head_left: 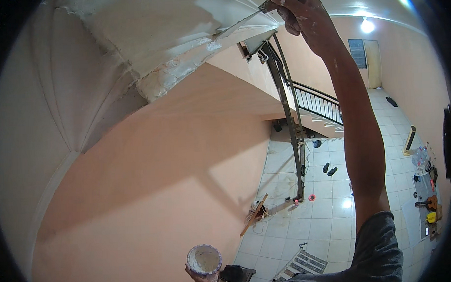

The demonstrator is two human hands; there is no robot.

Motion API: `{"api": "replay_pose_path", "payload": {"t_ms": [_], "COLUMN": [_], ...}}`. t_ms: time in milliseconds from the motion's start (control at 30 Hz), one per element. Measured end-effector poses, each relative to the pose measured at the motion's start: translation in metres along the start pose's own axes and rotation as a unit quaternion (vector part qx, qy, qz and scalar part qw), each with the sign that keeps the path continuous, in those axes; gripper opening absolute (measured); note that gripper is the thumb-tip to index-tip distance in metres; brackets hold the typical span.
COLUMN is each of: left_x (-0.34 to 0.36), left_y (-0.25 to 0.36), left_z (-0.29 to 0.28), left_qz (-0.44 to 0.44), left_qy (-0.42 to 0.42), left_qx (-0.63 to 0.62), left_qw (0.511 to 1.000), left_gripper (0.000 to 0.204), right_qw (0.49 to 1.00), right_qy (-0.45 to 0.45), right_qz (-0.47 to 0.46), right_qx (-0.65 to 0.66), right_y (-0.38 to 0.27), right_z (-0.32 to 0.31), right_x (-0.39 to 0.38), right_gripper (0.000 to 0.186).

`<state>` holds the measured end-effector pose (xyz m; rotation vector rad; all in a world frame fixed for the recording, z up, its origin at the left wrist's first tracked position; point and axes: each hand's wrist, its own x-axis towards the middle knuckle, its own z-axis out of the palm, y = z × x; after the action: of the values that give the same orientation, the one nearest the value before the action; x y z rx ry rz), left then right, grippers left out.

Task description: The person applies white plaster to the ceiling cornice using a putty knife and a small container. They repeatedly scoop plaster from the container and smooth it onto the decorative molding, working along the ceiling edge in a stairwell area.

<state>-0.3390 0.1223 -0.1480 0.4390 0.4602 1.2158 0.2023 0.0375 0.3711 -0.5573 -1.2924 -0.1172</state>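
Raised high at the upper right, my right hand (298, 11) is closed round the handle of a putty knife (243, 21), its fingers spotted with white. The thin blade is seen nearly edge-on and reaches left to a rough, white-smeared ledge (178, 75) below the ceiling. Low down, my left hand (204, 281) grips a round tub (204, 259) from beneath and the side. Pale paste lies inside the tub and smears its rim. Part of the left hand is cut off by the lower edge.
A peach wall (152, 183) fills the left side. Dark metal posts (290, 124) stand on the white tiled floor far below, near a staircase railing (316, 100). Sandals (330, 169), a wooden piece (254, 214) and a striped mat (302, 263) lie there; tools (429, 203) lie at right.
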Motion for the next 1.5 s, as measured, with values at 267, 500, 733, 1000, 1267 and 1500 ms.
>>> {"api": "replay_pose_path", "payload": {"t_ms": [267, 500, 733, 1000, 1267, 1500], "left_x": [-0.002, -0.005, -0.005, -0.008, -0.034, -0.026], "left_y": [-0.002, 0.001, -0.003, -0.014, -0.032, -0.036], "left_z": [0.001, 0.009, 0.005, 0.046, 0.109, 0.096], "left_qz": [0.003, -0.009, -0.007, -0.083, -0.066, -0.058], "left_qy": [0.018, -0.005, -0.027, -0.099, -0.09, -0.064], "left_qx": [-0.013, -0.008, -0.004, -0.008, 0.021, 0.078], "left_qw": [1.0, 1.0, 1.0, 0.992, 0.994, 0.993], "left_gripper": [0.081, 0.08, 0.082, 0.092, 0.098, 0.097], "right_qw": [1.0, 1.0, 0.991, 0.955, 0.899, 0.853], "right_qy": [0.007, 0.01, 0.121, 0.086, -0.138, -0.177], "right_qz": [-0.011, -0.008, 0.025, 0.285, 0.415, 0.482], "right_qx": [-0.006, -0.002, -0.047, 0.009, -0.008, 0.092], "right_y": [0.014, 0.02, 0.012, 0.088, 0.05, 0.046], "right_z": [-0.008, -0.023, -0.007, 0.119, 0.18, 0.178], "right_x": [-0.001, -0.012, -0.084, -0.422, -0.539, -0.56], "right_gripper": [0.028, 0.026, 0.028, 0.025, 0.031, 0.025]}}
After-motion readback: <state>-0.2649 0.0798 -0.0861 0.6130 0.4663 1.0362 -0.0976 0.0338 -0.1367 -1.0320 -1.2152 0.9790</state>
